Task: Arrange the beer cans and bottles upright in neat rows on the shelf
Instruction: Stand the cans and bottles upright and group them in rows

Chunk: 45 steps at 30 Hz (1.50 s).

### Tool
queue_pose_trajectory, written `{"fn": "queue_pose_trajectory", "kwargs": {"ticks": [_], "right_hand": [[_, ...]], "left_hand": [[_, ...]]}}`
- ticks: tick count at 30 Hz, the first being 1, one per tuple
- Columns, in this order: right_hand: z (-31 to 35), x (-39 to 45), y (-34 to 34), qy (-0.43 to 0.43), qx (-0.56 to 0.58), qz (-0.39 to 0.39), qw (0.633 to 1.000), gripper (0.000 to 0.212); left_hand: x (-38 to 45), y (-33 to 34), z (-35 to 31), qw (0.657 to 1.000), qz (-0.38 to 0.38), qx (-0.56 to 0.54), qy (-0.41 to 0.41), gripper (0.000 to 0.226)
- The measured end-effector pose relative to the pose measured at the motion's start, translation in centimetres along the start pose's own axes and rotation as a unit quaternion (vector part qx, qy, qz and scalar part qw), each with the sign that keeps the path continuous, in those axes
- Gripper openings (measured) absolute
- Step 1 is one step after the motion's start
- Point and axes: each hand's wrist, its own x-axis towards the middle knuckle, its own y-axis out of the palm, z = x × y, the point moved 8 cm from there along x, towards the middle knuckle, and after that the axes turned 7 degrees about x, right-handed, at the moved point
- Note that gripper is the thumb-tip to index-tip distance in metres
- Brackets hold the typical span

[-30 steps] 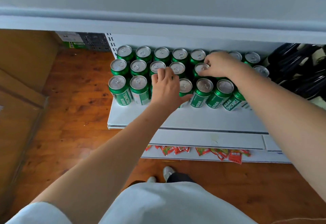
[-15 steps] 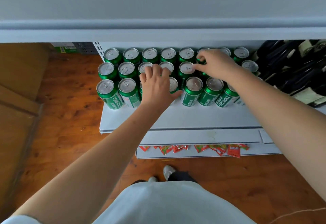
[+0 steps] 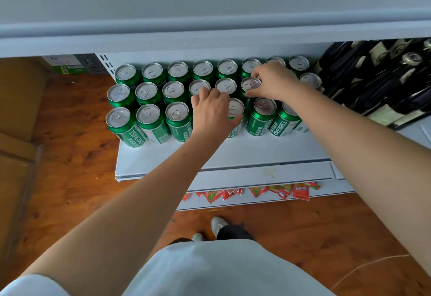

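Observation:
Green Tsingtao beer cans with silver tops stand upright in three rows on a white shelf. My left hand lies over a front-row can near the middle, hiding it, and its thumb touches the neighbouring front can. My right hand reaches over the right part of the block, fingertips pinching the top rim of a middle-row can. Dark bottles with pale labels fill the shelf to the right of the cans.
A white upper shelf overhangs the back row. Red snack packets lie on a lower ledge. Brown cardboard stands at the left over a wooden floor. My shoes are below.
The view has shifted, so the cans sit a little differently in frame. My right hand's fingers have settled onto the middle-row can's top. My left hand stays on the front row.

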Motion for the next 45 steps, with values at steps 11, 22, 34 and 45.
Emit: {"fn": "queue_pose_trajectory", "kwargs": {"ticks": [11,22,34,45], "right_hand": [[-7.1,-2.3,-2.6,0.048,-0.024,0.057,0.997,0.06],[-6.1,-1.3,-1.8,0.034,0.007,0.009,0.999,0.055],[-10.5,-1.9,-3.8,0.046,-0.083,0.034,0.995,0.054],[-10.1,-1.5,-4.5,0.036,-0.023,-0.005,0.999,0.056]], "left_hand": [[0.8,0.8,-8.0,0.993,0.04,0.063,0.092,0.065],[1.9,1.3,-6.7,0.997,0.064,0.024,0.036,0.055],[2.2,2.6,-14.0,0.997,0.035,0.006,0.063,0.051],[2.7,1.9,-13.5,0.999,0.03,-0.006,0.031,0.059]]}}
